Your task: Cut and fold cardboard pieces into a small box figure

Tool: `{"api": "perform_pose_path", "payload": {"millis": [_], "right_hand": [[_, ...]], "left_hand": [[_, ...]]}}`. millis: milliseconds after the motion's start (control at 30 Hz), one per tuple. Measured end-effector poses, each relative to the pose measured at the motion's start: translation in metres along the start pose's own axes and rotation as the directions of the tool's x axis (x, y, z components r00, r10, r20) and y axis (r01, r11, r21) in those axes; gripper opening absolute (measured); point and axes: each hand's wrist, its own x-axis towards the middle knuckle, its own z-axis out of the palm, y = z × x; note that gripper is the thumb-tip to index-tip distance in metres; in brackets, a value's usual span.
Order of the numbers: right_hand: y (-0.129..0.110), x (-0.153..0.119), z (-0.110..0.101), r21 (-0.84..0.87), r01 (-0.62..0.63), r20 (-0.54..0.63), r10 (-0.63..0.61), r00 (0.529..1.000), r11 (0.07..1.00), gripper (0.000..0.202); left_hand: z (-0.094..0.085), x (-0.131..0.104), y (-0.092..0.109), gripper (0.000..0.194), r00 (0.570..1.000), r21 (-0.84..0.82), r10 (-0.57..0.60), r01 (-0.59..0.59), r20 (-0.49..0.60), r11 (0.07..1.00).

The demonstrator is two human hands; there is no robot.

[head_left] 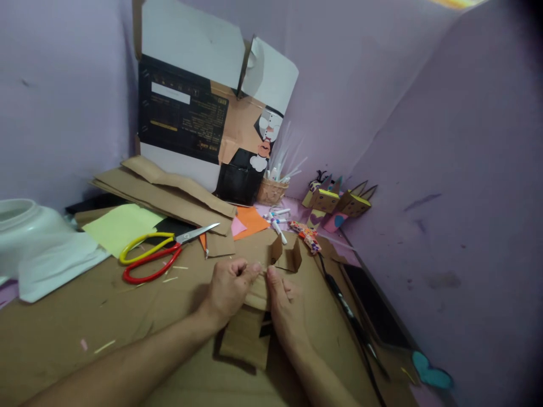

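A strip of brown cardboard [248, 336] with black printed marks is gripped at its far end by both hands. My left hand [231, 288] is closed, its thumb and curled fingers pinching the cardboard's upper left edge. On the other side my right hand [286, 305] pinches the upper right edge, thumb on top. The thumbs nearly meet, and the cardboard looks bent between them. Its near end hangs just over the work surface toward me. Just beyond the hands stands a small folded cardboard piece [287, 259] with upright sides.
Scissors [169, 254] with yellow and red handles lie at left beside green paper [123, 226]. Behind are cardboard sheets [169, 192], an opened printed box [186, 113], markers [278, 226] and a basket [272, 191]. A black-handled tool with a cord [348, 311] lies at right.
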Motion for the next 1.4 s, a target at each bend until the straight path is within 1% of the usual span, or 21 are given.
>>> {"api": "perform_pose_path", "payload": {"millis": [33, 100, 133, 200, 233, 267, 333, 367, 433, 500, 567, 633, 667, 733, 800, 900, 1033, 1133, 1233, 1300, 1400], "right_hand": [[0.000, 0.000, 0.000, 0.063, -0.044, 0.067, 0.040, 0.997, 0.997, 0.044], [0.001, 0.000, -0.003, 0.153, -0.133, 0.227, 0.096, 0.969, 0.979, 0.042], [0.001, 0.000, -0.005, 0.170, -0.161, 0.270, 0.111, 0.956, 0.972, 0.040], [0.002, 0.000, -0.010, 0.169, -0.161, 0.243, 0.117, 0.963, 0.972, 0.039], [0.003, 0.001, -0.012, 0.170, -0.147, 0.201, 0.112, 0.973, 0.975, 0.038], [0.003, 0.001, -0.013, 0.177, -0.133, 0.166, 0.104, 0.981, 0.975, 0.037], [0.004, 0.002, -0.015, 0.205, -0.129, 0.153, 0.098, 0.983, 0.970, 0.035], [0.003, 0.002, -0.015, 0.219, -0.137, 0.163, 0.102, 0.981, 0.966, 0.034], [0.002, 0.003, -0.014, 0.214, -0.153, 0.175, 0.116, 0.978, 0.965, 0.034], [0.002, 0.004, -0.015, 0.169, -0.146, 0.169, 0.117, 0.979, 0.975, 0.034], [0.002, 0.004, -0.020, 0.127, -0.104, 0.113, 0.089, 0.990, 0.987, 0.032], [0.003, 0.004, -0.027, 0.082, 0.023, 0.063, -0.028, 0.998, 0.996, 0.023], [0.003, 0.003, -0.030, 0.047, 0.114, 0.072, -0.117, 0.991, 0.992, 0.020], [0.004, 0.000, -0.035, -0.035, 0.300, 0.181, -0.289, 0.940, 0.953, 0.022], [0.004, -0.004, -0.035, -0.075, 0.378, 0.296, -0.341, 0.892, 0.923, 0.023], [0.003, -0.007, -0.030, -0.027, 0.356, 0.350, -0.324, 0.879, 0.934, 0.023], [0.006, -0.003, -0.026, 0.102, 0.378, 0.320, -0.391, 0.863, 0.920, 0.022], [0.010, -0.001, -0.028, 0.103, 0.364, 0.300, -0.377, 0.876, 0.926, 0.027], [0.011, -0.001, -0.030, 0.076, 0.397, 0.266, -0.402, 0.876, 0.915, 0.027], [0.009, -0.001, -0.030, 0.066, 0.441, 0.264, -0.442, 0.857, 0.895, 0.027], [0.005, -0.003, -0.029, 0.076, 0.507, 0.267, -0.507, 0.819, 0.859, 0.032]], "left_hand": [[-0.001, 0.001, -0.001, 0.036, 1.000, -0.018, -0.016, 0.016, -0.002, 1.000], [-0.002, 0.004, -0.002, 0.035, 0.999, -0.028, -0.032, 0.032, -0.009, 0.999], [-0.003, 0.005, -0.002, 0.035, 0.999, -0.031, -0.034, 0.034, -0.011, 0.999], [-0.006, 0.004, -0.001, 0.035, 0.997, -0.068, -0.052, 0.055, 0.054, 0.996], [-0.007, 0.003, 0.000, 0.035, 0.989, -0.095, -0.079, 0.091, 0.127, 0.991], [-0.008, 0.002, 0.002, 0.035, 0.970, -0.119, -0.115, 0.143, 0.216, 0.983], [-0.011, -0.002, 0.005, 0.036, 0.906, -0.144, -0.185, 0.256, 0.381, 0.956], [-0.012, -0.003, 0.006, 0.037, 0.878, -0.149, -0.208, 0.297, 0.431, 0.943], [-0.014, -0.005, 0.006, 0.036, 0.861, -0.164, -0.215, 0.321, 0.460, 0.933], [-0.016, -0.005, 0.005, 0.032, 0.878, -0.190, -0.207, 0.312, 0.431, 0.931], [-0.018, -0.003, 0.004, 0.028, 0.905, -0.216, -0.218, 0.310, 0.366, 0.926], [-0.021, -0.001, 0.003, 0.027, 0.914, -0.267, -0.252, 0.341, 0.317, 0.902], [-0.023, 0.001, 0.003, 0.027, 0.911, -0.297, -0.272, 0.364, 0.309, 0.883], [-0.026, 0.003, 0.004, 0.028, 0.900, -0.353, -0.308, 0.409, 0.309, 0.841], [-0.028, 0.004, 0.004, 0.029, 0.894, -0.387, -0.316, 0.427, 0.318, 0.817], [-0.025, 0.002, 0.004, 0.029, 0.896, -0.387, -0.286, 0.411, 0.340, 0.825], [-0.019, -0.003, 0.004, 0.030, 0.917, -0.330, -0.255, 0.354, 0.308, 0.875], [-0.016, -0.008, 0.004, 0.031, 0.933, -0.293, -0.209, 0.295, 0.293, 0.910], [-0.016, -0.011, 0.004, 0.027, 0.948, -0.309, -0.138, 0.228, 0.289, 0.923], [-0.018, -0.012, 0.004, 0.024, 0.958, -0.302, -0.103, 0.185, 0.267, 0.935], [-0.020, -0.013, 0.006, 0.020, 0.974, -0.193, -0.062, 0.105, 0.216, 0.975]]}}
